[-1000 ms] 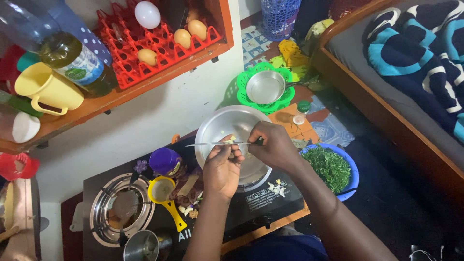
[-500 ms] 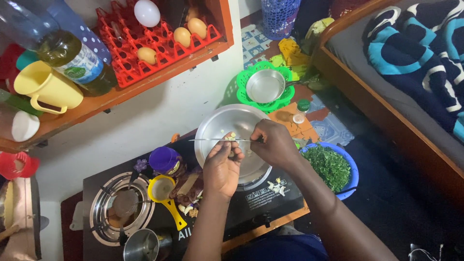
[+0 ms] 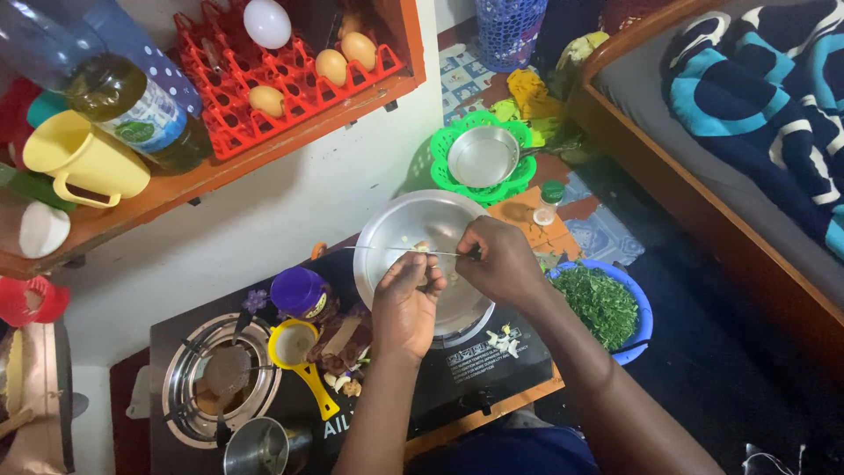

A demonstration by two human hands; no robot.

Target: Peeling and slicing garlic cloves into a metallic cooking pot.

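Over the round metal pan (image 3: 422, 230) on the stove top (image 3: 479, 369), the right hand (image 3: 503, 262) is clenched around the handle of a thin knife (image 3: 387, 251), whose blade lies level across the pan's near half, tip pointing away to the pan's left rim. The left hand (image 3: 406, 302) comes up from the pan's near edge, fingertips pinched on a small pale piece of food (image 3: 422, 249) held right against the blade; a few pale bits lie in the pan below it. Just right of the pan, a blue bowl (image 3: 640, 303) sits heaped with chopped greens (image 3: 598, 303), close beside the right forearm. Beyond the pan's far rim, a green plastic basket (image 3: 525, 180) cradles a smaller metal bowl (image 3: 482, 157), which looks bare inside, and a small green-capped bottle (image 3: 549, 202) stands between that basket and the blue bowl. Left of the pan, a purple-lidded jar (image 3: 299, 293) and a yellow measuring cup (image 3: 299, 350) crowd together near the left wrist, with the open burner (image 3: 220, 378) farther left and a steel cup (image 3: 259, 447) at the stove's near edge. Peel scraps (image 3: 503, 339) lie on the stove just in front of the pan. Above and left of the pan, a shelf carries a red egg tray (image 3: 264, 97) with a few eggs, an oil bottle (image 3: 123, 97) and a yellow mug (image 3: 83, 163). The pan's far half is open; its left side is tight.
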